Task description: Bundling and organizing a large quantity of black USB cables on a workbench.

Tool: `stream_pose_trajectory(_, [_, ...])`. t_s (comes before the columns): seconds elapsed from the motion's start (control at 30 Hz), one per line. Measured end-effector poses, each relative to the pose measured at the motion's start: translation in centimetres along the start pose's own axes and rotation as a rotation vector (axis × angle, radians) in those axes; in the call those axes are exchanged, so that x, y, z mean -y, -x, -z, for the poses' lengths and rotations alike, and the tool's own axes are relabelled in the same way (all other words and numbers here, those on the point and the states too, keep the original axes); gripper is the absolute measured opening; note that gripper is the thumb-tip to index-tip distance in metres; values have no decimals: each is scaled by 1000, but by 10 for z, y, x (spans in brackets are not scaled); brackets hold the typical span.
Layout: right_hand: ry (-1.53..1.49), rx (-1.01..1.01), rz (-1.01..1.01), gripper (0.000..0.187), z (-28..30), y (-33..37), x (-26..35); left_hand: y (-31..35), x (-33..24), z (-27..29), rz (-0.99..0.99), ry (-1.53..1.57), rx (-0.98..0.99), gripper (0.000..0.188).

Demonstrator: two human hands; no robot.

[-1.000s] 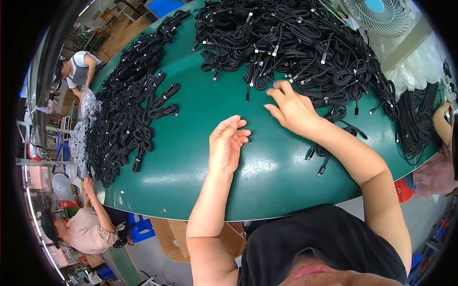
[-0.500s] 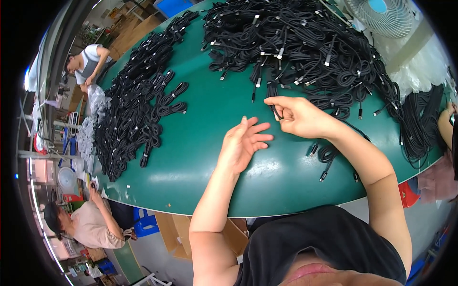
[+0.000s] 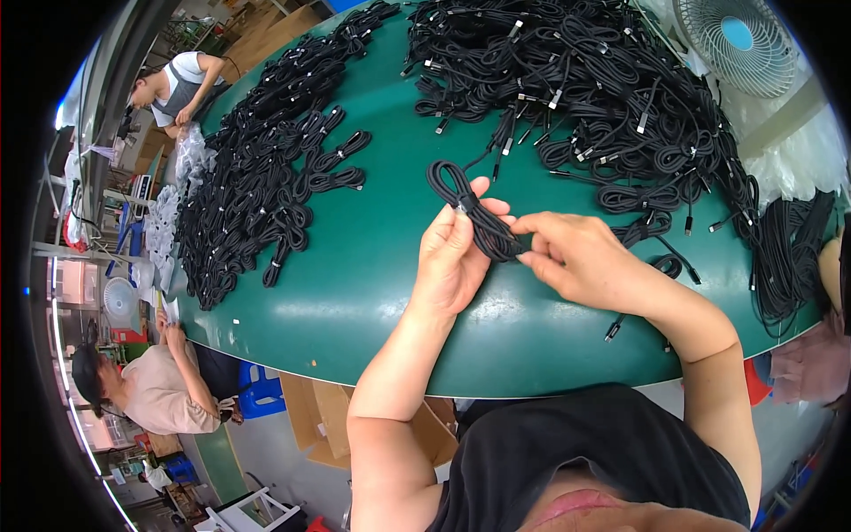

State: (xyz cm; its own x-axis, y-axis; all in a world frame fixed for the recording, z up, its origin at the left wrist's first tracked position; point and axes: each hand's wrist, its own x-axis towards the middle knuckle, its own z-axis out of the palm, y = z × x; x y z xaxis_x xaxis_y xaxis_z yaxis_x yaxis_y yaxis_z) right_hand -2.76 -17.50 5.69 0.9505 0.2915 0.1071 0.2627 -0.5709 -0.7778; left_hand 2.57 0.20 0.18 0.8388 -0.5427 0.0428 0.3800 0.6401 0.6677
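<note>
A coiled black cable (image 3: 490,232), bound round its middle, is held above the green table. My left hand (image 3: 449,264) is closed on it, with the thumb across the front near the binding and the fingers behind. A loop of the coil stands up past the thumb. At the coil's lower right end, my right hand (image 3: 581,257) pinches it between thumb and fingertips. Just beyond my hands lie loose cable ends with metal plugs (image 3: 507,146). The far part of the table bears a large heap of black cables (image 3: 576,80).
Bundled cables (image 3: 257,177) lie in a long pile on the left of the green table (image 3: 355,328). A fan (image 3: 736,40) stands at the far right, above clear plastic bags (image 3: 780,160). Long cables (image 3: 784,257) hang at the right edge. Two people work at left; an open carton (image 3: 310,417) sits below.
The coiled cable has come from the heap's near edge into my left hand, which was open and has now closed on it. My right hand has moved slightly nearer and to the right.
</note>
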Motion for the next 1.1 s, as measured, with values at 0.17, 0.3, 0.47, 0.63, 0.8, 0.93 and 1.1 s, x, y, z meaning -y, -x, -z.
stream_pose_trajectory(0.17, [136, -174, 219, 8, -6, 2, -10, 4, 4, -2, -29, -147, 15, 52])
stream_pose_trajectory(0.3, [114, -190, 206, 8, -13, 5, -14, 8, 8, -10, 24, -170, 57, 55])
stream_pose_trajectory(0.47, [127, -171, 252, 8, -15, 4, -4, 7, 4, -14, -34, -172, -13, 52])
stream_pose_trajectory(0.63, [75, -190, 202, 10, -10, 1, -5, 12, 0, -11, 30, -85, 28, 46])
stream_pose_trajectory(0.8, [70, -215, 228, 10, -5, 3, -5, 11, 2, -7, 6, -117, 27, 40])
stream_pose_trajectory(0.93, [71, -279, 296, 10, -10, 5, -7, 15, 15, -11, 13, -174, 16, 37])
stream_pose_trajectory(1.1, [97, -402, 350, 11, -12, 6, -9, 18, 17, -17, 71, -142, -26, 41])
